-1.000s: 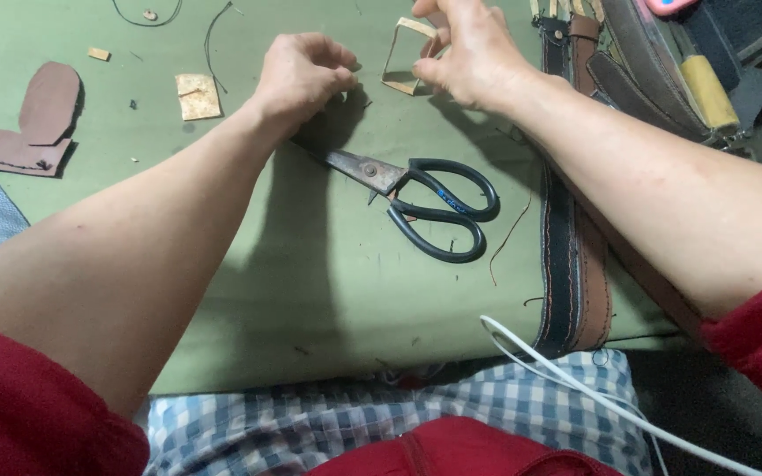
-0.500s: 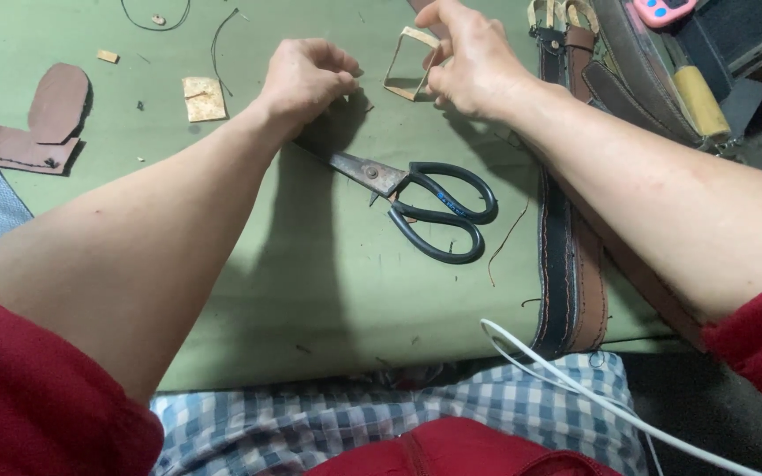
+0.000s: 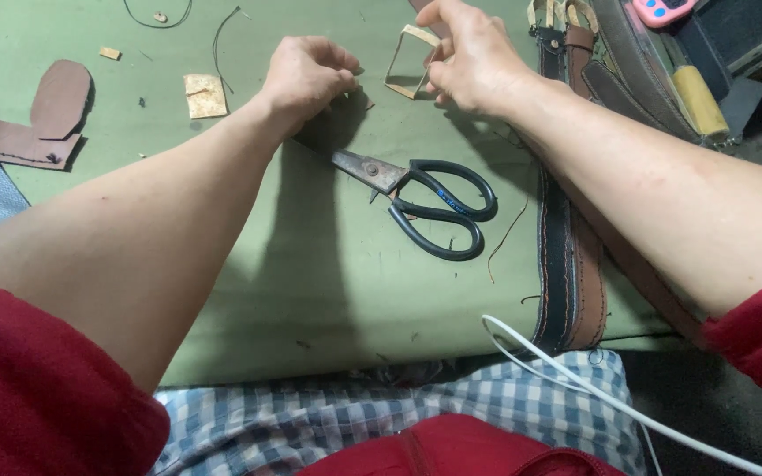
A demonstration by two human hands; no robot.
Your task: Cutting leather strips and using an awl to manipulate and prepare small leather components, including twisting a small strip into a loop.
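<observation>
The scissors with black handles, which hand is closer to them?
Left. The left hand is just above the scissors blade tip; the right hand is farther up, holding a tan loop.

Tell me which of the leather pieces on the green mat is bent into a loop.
The thin tan leather strip in the right hand; the dark brown rounded pieces and the small tan square scrap lie flat.
</observation>
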